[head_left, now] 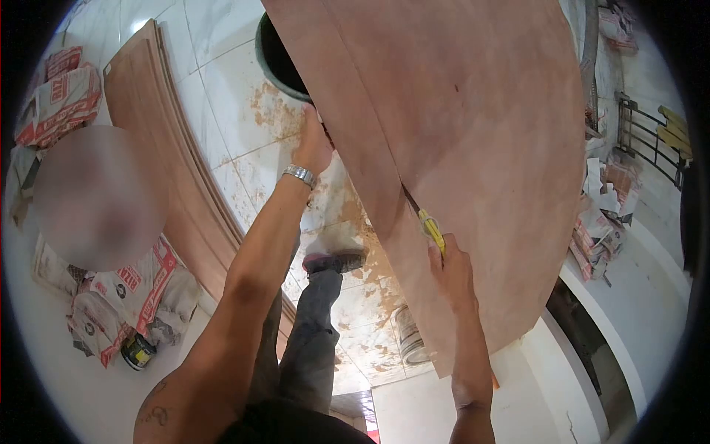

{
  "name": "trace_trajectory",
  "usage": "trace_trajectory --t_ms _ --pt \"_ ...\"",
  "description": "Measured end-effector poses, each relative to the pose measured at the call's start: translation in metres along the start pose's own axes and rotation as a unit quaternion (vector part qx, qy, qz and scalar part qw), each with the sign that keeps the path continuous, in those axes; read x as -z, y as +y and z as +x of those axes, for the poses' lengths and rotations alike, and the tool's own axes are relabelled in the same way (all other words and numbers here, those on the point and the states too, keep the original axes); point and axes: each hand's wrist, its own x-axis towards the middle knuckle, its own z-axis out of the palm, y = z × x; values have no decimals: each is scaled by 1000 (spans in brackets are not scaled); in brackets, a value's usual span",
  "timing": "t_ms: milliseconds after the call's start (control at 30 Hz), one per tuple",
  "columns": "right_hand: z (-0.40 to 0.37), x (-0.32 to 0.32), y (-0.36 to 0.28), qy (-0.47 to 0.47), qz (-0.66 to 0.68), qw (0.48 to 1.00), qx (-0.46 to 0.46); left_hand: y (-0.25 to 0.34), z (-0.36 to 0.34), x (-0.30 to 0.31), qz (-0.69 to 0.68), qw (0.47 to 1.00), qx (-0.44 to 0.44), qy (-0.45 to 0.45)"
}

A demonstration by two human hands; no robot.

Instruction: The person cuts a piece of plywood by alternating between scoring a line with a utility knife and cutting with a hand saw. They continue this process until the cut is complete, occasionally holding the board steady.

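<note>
My right hand (452, 270) is closed around a yellow utility knife (431, 228). Its dark blade meets the face of a large reddish-brown plywood sheet (488, 140), at the lower end of a thin straight line that runs up along the sheet. At the sheet's left edge my left hand (315, 148), with a metal watch (299, 175) on its wrist, grips the wood; some of its fingers are hidden by the sheet. A dark green bucket (262, 52) stands partly under the sheet, just beyond my left hand.
More plywood sheets (148, 126) lie stacked at the left. Red-and-white bags (140, 285) and a small dark tub (138, 351) are beside them, near a blurred patch. A metal can (411, 337) sits below the sheet on dirt-stained tiles (229, 81). Torn bags (603, 229) and a metal rack (651, 137) are at right.
</note>
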Motion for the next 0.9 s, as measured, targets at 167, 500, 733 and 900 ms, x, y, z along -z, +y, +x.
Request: trace_trajectory --t_ms 167,500,733,900 --pt "-1 -8 10 5 32 999 5 3 9 -6 20 999 32 37" --pt "5 -16 10 -20 31 999 -11 3 -7 -15 14 993 31 114" --pt "19 -41 22 -29 -7 999 -13 -60 -51 -26 247 943 -65 213" --pt "40 -63 40 -14 52 997 50 -137 -52 -29 421 806 -246 335"
